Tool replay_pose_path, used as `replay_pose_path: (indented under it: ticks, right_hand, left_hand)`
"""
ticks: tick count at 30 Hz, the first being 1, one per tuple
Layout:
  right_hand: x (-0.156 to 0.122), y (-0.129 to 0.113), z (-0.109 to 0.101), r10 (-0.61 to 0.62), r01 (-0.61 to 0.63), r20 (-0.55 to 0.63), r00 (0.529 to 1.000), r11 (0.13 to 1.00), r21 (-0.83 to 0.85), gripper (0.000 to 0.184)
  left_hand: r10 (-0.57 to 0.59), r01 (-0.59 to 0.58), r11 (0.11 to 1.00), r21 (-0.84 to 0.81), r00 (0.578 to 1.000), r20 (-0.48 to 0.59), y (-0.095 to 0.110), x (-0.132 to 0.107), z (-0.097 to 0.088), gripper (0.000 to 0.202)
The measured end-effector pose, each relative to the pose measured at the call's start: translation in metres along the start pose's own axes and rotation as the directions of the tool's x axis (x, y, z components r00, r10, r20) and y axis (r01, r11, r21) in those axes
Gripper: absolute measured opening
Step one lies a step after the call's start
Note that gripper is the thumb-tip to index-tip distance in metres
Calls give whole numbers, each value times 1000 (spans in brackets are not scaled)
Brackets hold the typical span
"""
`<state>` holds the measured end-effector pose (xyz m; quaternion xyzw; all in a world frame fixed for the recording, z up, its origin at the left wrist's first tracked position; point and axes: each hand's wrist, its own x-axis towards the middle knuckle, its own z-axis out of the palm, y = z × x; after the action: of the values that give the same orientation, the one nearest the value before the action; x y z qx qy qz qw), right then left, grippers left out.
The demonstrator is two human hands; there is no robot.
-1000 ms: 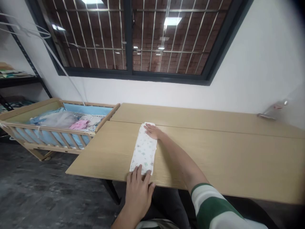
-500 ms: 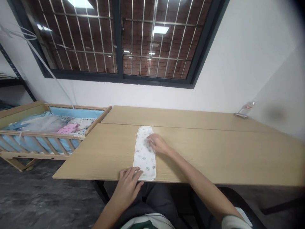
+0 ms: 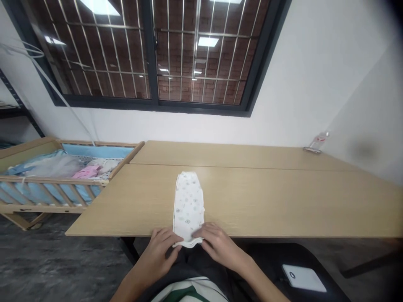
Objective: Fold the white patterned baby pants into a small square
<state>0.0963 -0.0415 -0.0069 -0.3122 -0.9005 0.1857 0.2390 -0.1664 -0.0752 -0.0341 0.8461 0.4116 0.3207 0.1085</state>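
Note:
A white folded cloth [image 3: 189,205] with a small printed pattern lies lengthwise on the wooden table [image 3: 267,201], its near end lifted slightly over the front edge. My left hand [image 3: 163,247] pinches the near left corner between thumb and fingers. At the near right corner, my right hand [image 3: 217,243] grips the cloth in the same way. The far end of the cloth rests flat, with its layers showing along the left side.
A wooden crib [image 3: 63,180] with blue lining and bedding stands left of the table. Near the wall at the back right is a clear bottle [image 3: 317,141]. A white phone-like device [image 3: 304,277] lies on the dark chair [image 3: 277,256] at my right.
My right hand has come back from the cloth's upper right side to its near right corner. The near end is now raised and held by both hands.

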Motion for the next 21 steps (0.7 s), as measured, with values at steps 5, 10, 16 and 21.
replay_pose_path:
  ticks: [5, 10, 16, 21]
  right_hand:
    - [13, -18, -35, 81, -74, -20, 996, 969, 238, 20]
    - [62, 20, -56, 178, -123, -227, 958, 964, 236, 28]
    - [141, 114, -49, 420, -263, -373, 827, 876, 404, 37]
    - [175, 172, -26, 504, -415, -374, 779, 860, 297, 23]
  left_hand:
    - [-61, 48, 987, -154, 994, -86, 10, 21, -29, 15]
    - [-163, 135, 980, -144, 964, -210, -19, 93, -45, 24]
    - [-383, 380, 924, -49, 911, -153, -67, 193, -33, 31]
    - [-482, 489, 868, 84, 872, -92, -91, 229, -4, 22]
